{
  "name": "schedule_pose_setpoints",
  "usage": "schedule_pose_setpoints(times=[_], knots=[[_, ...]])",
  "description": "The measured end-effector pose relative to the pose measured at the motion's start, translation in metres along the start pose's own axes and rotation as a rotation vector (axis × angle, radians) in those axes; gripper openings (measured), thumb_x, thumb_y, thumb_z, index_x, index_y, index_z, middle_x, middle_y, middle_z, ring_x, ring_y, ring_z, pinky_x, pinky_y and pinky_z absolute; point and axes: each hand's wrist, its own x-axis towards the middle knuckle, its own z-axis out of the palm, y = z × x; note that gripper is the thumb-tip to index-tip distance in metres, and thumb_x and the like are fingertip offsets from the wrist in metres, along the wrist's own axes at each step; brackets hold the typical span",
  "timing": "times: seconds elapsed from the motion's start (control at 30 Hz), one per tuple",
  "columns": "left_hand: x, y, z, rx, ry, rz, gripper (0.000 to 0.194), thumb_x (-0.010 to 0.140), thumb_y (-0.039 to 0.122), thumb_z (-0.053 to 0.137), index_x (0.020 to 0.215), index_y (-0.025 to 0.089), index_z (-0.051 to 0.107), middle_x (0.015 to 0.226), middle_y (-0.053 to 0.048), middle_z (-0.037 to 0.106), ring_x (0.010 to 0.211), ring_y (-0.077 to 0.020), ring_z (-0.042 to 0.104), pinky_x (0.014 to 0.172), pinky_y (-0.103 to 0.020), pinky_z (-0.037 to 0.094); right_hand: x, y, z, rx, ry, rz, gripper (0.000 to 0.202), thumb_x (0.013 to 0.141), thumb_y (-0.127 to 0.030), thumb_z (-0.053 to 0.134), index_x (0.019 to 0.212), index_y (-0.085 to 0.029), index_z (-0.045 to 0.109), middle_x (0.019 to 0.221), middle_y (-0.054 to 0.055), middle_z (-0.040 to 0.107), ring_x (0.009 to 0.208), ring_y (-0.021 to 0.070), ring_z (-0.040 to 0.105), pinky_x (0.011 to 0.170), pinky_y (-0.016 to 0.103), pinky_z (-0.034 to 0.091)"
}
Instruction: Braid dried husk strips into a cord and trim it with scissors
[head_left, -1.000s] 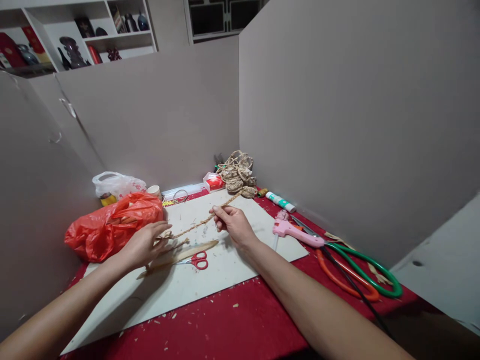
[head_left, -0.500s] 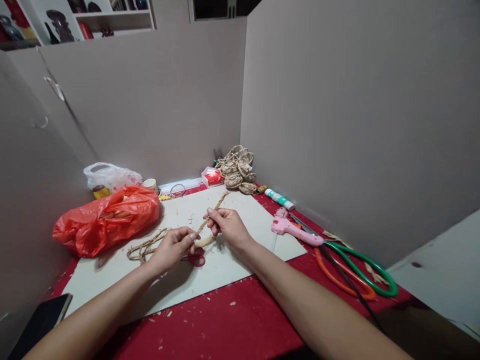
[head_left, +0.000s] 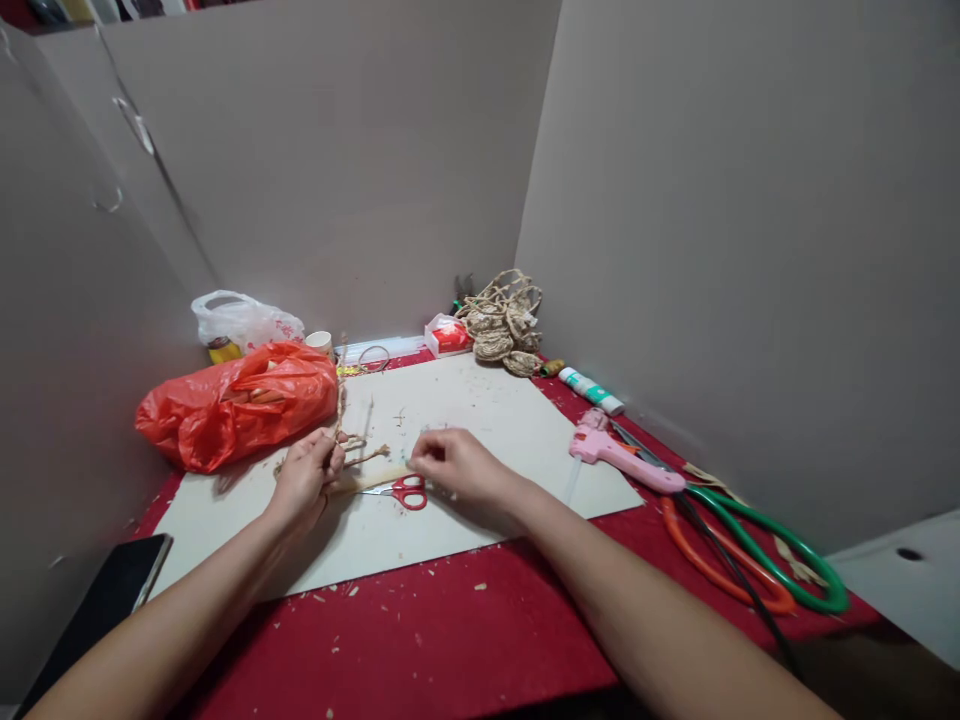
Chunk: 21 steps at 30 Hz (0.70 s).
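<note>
My left hand (head_left: 306, 475) is closed around a braided straw cord (head_left: 342, 400). One length of it stands up above the fingers, and loose ends (head_left: 367, 457) stick out to the right. My right hand (head_left: 457, 465) has curled fingers low over the white board, and what they hold, if anything, is hidden. A pale flat strip (head_left: 375, 478) lies between the hands, its right end near my right fingertips. Small red-handled scissors (head_left: 409, 492) rest on the board just below the strip, blades pointing left.
On the left sit a red plastic bag (head_left: 240, 410) and a dark phone (head_left: 105, 610). Coiled straw pieces (head_left: 499, 330) are heaped at the back corner. A pink glue gun (head_left: 622, 455) and large green-handled shears (head_left: 780, 540) lie right of the white board (head_left: 480, 400).
My right hand has let go of the braided cord and lowered beside the scissors. The left hand has drawn the cord leftward, its length now upright. The view has tilted down.
</note>
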Motion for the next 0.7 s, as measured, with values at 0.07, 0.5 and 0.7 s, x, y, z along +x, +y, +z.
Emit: schedule_pose_setpoints(times=[0.07, 0.5, 0.7], knots=[[-0.002, -0.001, -0.004, -0.007, 0.021, -0.013, 0.025, 0.072, 0.036, 0.063, 0.077, 0.015, 0.052, 0.047, 0.008, 0.040, 0.036, -0.0018, 0.020, 0.035, -0.013, 0.015, -0.008, -0.005, 0.007, -0.283, -0.132, -0.062, 0.012, 0.077, -0.027, 0.058, 0.072, -0.017, 0.064, 0.067, 0.003, 0.063, 0.061, 0.0135, 0.053, 0.056, 0.025, 0.033], [0.007, -0.031, -0.011, -0.046, -0.035, 0.008, 0.024, 0.073, 0.033, 0.066, 0.080, 0.015, 0.052, 0.065, 0.002, 0.058, 0.036, 0.0006, 0.027, 0.036, -0.015, 0.014, -0.022, -0.021, -0.006, -0.651, -0.401, 0.043, 0.015, 0.073, -0.031, 0.058, 0.072, -0.017, 0.063, 0.075, 0.010, 0.066, 0.062, 0.0173, 0.055, 0.052, 0.027, 0.029], [0.004, -0.034, -0.010, 0.045, -0.061, -0.002, 0.026, 0.075, 0.037, 0.062, 0.081, 0.017, 0.048, 0.067, -0.002, 0.065, 0.037, -0.0039, 0.042, 0.036, -0.015, 0.025, -0.014, -0.019, -0.018, 0.068, -0.306, 0.161, 0.008, 0.066, -0.024, 0.060, 0.065, -0.018, 0.054, 0.053, -0.003, 0.052, 0.047, 0.0086, 0.042, 0.046, 0.022, 0.030]])
